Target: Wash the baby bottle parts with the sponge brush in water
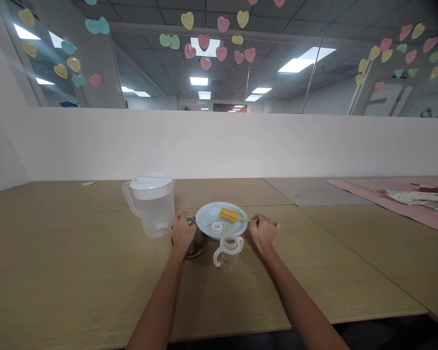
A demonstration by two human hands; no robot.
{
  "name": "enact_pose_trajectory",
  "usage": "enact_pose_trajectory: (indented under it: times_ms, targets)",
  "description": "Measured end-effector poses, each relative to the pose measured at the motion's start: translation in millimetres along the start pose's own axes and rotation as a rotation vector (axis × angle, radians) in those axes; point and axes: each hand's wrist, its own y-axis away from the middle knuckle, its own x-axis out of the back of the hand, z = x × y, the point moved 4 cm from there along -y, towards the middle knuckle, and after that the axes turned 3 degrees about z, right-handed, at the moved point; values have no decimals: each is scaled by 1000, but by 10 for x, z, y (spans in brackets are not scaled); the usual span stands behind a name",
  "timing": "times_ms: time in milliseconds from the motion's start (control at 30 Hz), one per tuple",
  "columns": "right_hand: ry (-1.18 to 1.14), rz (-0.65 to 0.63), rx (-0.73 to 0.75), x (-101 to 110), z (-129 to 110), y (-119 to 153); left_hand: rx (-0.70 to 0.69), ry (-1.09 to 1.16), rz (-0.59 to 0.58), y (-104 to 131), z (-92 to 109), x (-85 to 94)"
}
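Note:
My left hand (182, 232) is closed on a dark, shiny, rounded metal object (197, 244), partly hidden by the hand, just left of a pale blue plate (203, 214). In my right hand (264, 230) is the thin green handle of a brush with a yellow sponge head (228, 215), which lies over the plate. A small white ring (216, 227) rests on the plate. Nearer to me stands a clear bottle (228, 261), uncapped, with a white two-handled collar around its neck.
A clear plastic pitcher (156, 211) with a white lid stands left of my left hand. At the far right, a pink cloth (372, 194) bears a whitish cloth and a red and blue item. The table's front edge runs below my forearms.

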Motion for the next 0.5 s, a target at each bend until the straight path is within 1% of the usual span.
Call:
enact_pose_trajectory:
  times_ms: [100, 133, 200, 267, 300, 333, 367, 433, 500]
  targets:
    - [-33, -32, 16, -15, 10, 7, -26, 38, -8, -2, 6, -51]
    - [-38, -35, 16, -20, 16, 7, -40, 63, 9, -1, 14, -52]
    - [-45, -27, 12, -26, 26, 6, -79, 135, 86, 9, 50, -12]
    - [-54, -1, 18, -29, 31, 2, -172, 206, 188, 44, 136, 63]
    - [-60, 17, 23, -28, 32, 1, -250, 225, 218, 74, 205, 94]
    - [-66, 35, 28, -26, 33, 1, -344, 231, 225, 114, 289, 110]
    - [-73, 53, 30, -24, 36, 1, -450, 224, 205, 162, 383, 106]
    - [-87, 83, 26, -19, 43, 2, -645, 185, 111, 272, 562, 39]
    - [-97, 96, 18, -17, 48, 5, -760, 139, 14, 364, 684, -71]
